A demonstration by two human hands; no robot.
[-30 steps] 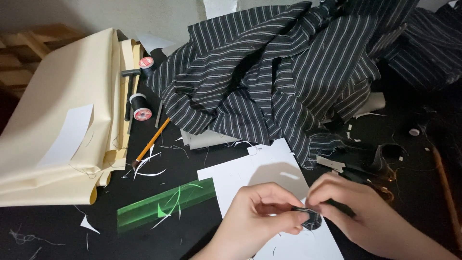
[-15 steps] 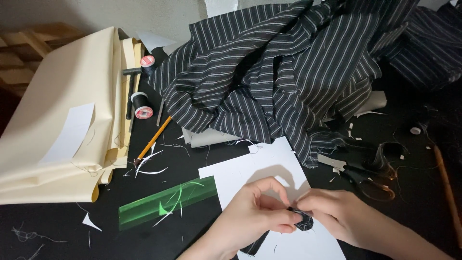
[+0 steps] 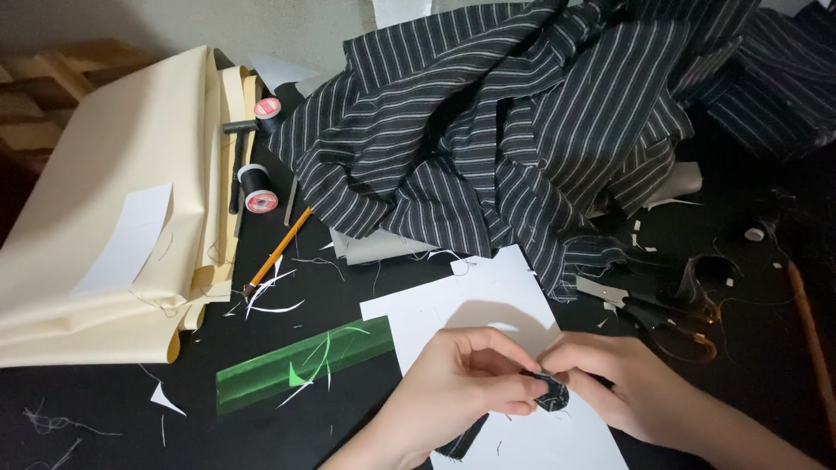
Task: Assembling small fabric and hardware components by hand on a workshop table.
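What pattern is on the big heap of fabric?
Black fabric heap with thin white stripes; head view.

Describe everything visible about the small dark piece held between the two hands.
The small dark fabric piece looks like black cloth with faint stripes, folded or bunched into a rounded scrap. It is pinched between the left hand and the right hand, just above the white paper sheet. Its edges are mostly hidden by fingertips.

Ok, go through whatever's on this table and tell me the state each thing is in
Left hand: pinching the small dark fabric piece.
Right hand: pinching the same piece.
Striped fabric: crumpled in a heap.
Cream fabric: folded flat.
Pencil: lying flat.
Black thread spool: on its side.
Green ruler: flat, threads across it.
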